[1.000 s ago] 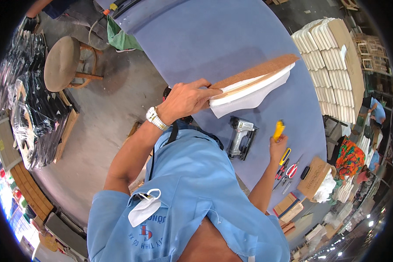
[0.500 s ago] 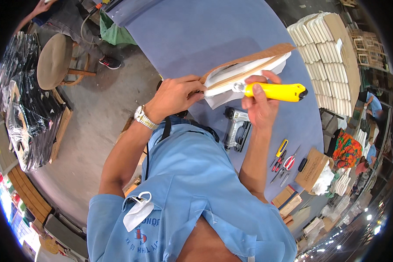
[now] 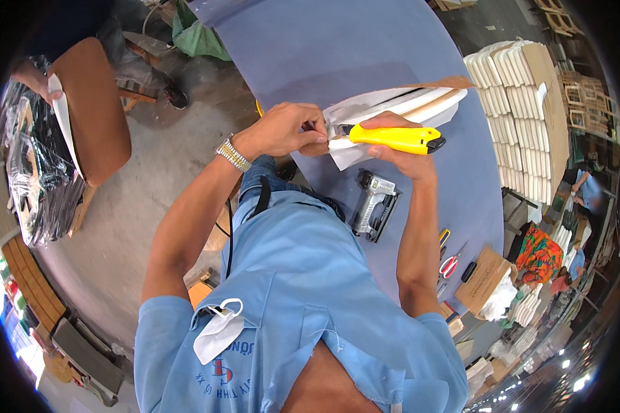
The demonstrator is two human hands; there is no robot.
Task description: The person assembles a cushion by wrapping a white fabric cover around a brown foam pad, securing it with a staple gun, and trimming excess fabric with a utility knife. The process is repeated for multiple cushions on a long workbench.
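My right hand is closed around a yellow utility knife. The knife's metal blade points left, against the left end of a padded panel with brown covering and white lining. At that same end my left hand pinches a corner of the covering between thumb and fingers, close to the blade. The panel lies over the blue-grey table, its long side running away to the right. Just nearer to me than the panel, a silver staple gun rests on the table.
Red-handled scissors and other hand tools lie at the table's right, beside a cardboard box. Stacked white pads stand beyond the right edge. At left, another person's hand holds a brown panel over plastic-wrapped pieces.
The knife has moved left, and its blade now sits at the panel's end beside my left hand. At left, the other person has brought a brown panel into view.
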